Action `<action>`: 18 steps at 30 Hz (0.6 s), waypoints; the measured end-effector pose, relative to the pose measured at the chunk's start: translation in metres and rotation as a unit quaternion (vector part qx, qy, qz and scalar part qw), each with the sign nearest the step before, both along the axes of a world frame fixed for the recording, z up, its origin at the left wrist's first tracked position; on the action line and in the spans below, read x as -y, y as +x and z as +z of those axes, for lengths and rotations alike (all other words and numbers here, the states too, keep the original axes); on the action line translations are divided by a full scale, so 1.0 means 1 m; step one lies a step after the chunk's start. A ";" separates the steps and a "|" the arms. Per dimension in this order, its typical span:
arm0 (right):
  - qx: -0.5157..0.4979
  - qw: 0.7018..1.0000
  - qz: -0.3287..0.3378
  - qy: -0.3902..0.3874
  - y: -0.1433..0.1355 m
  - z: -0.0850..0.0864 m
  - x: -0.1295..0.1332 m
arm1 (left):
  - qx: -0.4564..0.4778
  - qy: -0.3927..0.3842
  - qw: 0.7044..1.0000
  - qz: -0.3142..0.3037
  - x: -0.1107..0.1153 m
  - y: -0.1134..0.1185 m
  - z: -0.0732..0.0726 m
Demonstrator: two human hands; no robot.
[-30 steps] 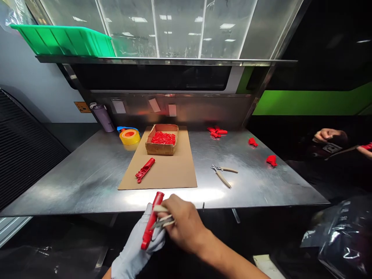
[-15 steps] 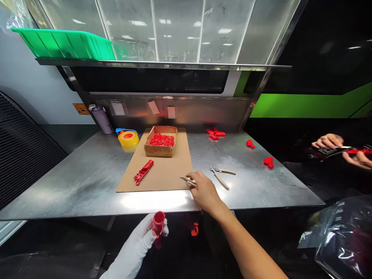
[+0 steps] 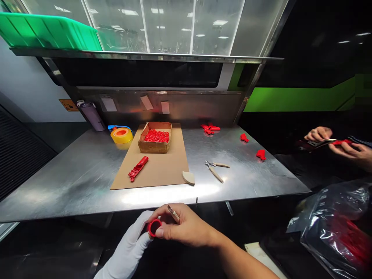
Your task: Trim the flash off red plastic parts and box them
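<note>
Clearly, the gloved left hand (image 3: 127, 246) grips the red tube (image 3: 149, 229), open end and long axis roughly toward the camera. The bare right hand (image 3: 188, 226), equally near, pinches its rim while holding a slim pointed tool (image 3: 174, 214). Beyond, diagonal cutters (image 3: 216, 173) rest on the bench (image 3: 247, 186); no writing is legible.

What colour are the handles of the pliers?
The handles are beige, best seen in the head view.
</note>
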State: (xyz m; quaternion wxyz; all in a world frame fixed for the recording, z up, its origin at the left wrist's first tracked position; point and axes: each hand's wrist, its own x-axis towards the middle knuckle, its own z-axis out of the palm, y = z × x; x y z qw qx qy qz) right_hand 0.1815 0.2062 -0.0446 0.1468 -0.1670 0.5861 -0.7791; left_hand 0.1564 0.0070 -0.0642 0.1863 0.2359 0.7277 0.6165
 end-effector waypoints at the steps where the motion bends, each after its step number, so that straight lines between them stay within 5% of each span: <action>1: 0.001 1.000 -0.004 0.001 0.000 -0.001 0.001 | -0.010 0.000 1.000 -0.001 0.001 0.000 -0.001; 11: -0.022 0.995 -0.097 0.030 0.002 -0.007 0.019 | -0.022 -0.029 0.999 0.000 -0.002 0.009 -0.011; 18: -0.029 0.996 -0.063 0.052 0.001 -0.011 0.015 | -0.014 -0.018 1.000 -0.004 -0.001 0.013 -0.010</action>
